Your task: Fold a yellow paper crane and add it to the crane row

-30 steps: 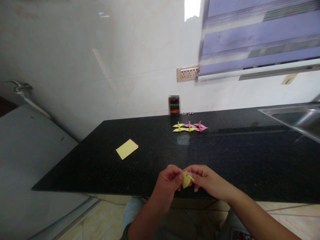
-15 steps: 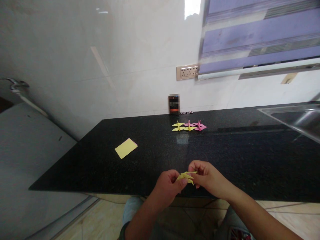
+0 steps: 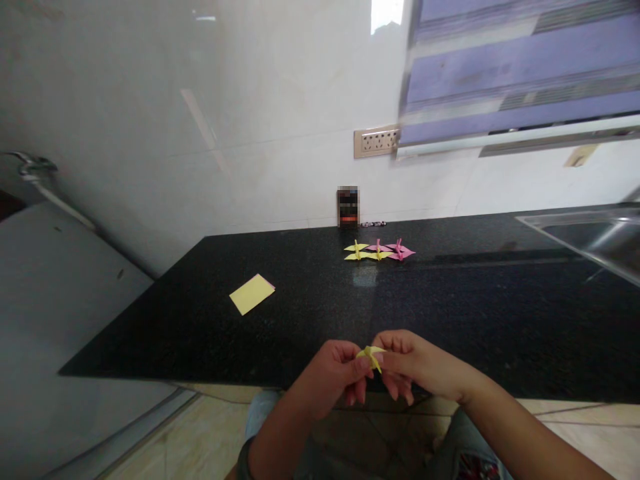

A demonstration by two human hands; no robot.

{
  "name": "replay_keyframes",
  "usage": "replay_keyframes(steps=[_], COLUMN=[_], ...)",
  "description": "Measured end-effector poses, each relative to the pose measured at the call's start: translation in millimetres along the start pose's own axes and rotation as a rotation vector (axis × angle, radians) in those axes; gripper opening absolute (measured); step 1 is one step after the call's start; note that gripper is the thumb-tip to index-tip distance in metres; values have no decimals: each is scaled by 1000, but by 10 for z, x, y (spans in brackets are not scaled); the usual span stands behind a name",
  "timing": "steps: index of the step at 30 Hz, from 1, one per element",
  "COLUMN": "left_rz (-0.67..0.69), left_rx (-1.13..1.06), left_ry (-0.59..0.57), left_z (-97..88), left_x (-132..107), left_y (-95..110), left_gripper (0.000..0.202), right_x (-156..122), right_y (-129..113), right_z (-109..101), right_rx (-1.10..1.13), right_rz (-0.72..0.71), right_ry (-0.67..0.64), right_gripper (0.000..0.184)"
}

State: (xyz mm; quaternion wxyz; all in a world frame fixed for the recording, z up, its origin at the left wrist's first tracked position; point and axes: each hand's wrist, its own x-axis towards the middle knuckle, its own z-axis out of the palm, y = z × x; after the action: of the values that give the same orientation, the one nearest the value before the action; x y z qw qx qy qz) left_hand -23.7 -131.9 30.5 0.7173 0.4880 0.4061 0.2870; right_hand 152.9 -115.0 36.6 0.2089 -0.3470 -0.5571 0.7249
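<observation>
Left fingers (image 3: 359, 366), right fingers (image 3: 393, 361) pinch folded yellow paper (image 3: 370, 351) (pointed tip).

Bright yellow on the folded paper (image 3: 369, 351), yellow on the top sheet (image 3: 253, 294)! Yellow and pink birds (image 3: 379, 255), black speckled counter (image 3: 175, 320), purple-striped blind (image 3: 500, 77)!

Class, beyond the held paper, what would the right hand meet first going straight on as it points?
The right hand would probably meet the left hand, across the held yellow paper; depth is unclear.
</observation>
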Motion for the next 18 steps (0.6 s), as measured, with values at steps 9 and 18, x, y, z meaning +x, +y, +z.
replay_keyframes(steps=[9, 18], left_rz=[-37, 195], left_rx=[-392, -814], left_ry=[-189, -251], left_z=[29, 221], left_x=[8, -8], left_y=[-85, -146], left_gripper=[31, 26], right_x=[35, 53], right_y=[183, 197], right_z=[76, 355], right_rx=[570, 922], right_rz=[24, -176], right_ry=[-140, -206], right_gripper=[23, 21])
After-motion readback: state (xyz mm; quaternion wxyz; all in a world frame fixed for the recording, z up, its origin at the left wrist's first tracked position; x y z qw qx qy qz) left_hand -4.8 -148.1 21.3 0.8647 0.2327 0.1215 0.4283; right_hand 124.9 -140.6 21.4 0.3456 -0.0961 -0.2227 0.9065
